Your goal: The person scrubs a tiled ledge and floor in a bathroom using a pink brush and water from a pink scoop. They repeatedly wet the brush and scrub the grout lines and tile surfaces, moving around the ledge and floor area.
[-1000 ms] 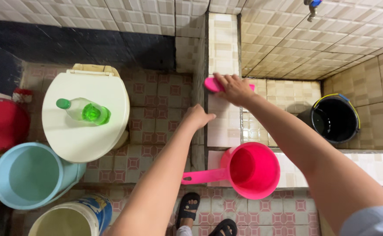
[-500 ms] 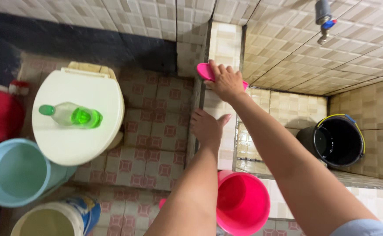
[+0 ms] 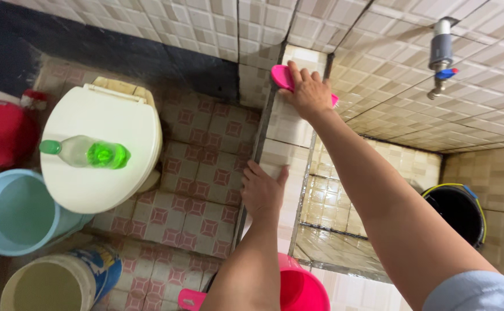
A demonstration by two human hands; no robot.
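Closest to the camera, down at the bottom edge, there's a pink dipper (image 3: 301,291) sitting on the low tiled wall (image 3: 286,129), and only part of its bowl and a bit of handle are in view, so I can't tell what's in it. Left of that on the patterned floor there's a cream bucket with a blue label (image 3: 56,282) and a light blue bucket (image 3: 16,210); both look open at the top, though I can't tell if there's water in them.

A bit further out, the left hand (image 3: 261,191) lies flat on the top of the tiled wall, palm down, fingers loosely together and pointing away, holding nothing. That arm comes straight up from the bottom of the shot.

On the right, down in the tiled basin, a black bucket with a yellow rim (image 3: 458,210) looks dark inside. Across on the left, a clear bottle with green liquid and a green cap (image 3: 85,154) lies on its side on the closed cream toilet lid (image 3: 105,150), with a red container (image 3: 1,132) at the far left edge.

Farthest away, the right arm is stretched right out, and the right hand (image 3: 307,92) is pressed down over a pink scrub brush (image 3: 282,77), fingers curled over it, at the far end of the wall top near the corner. A tap (image 3: 439,57) sticks out of the wall on the right.
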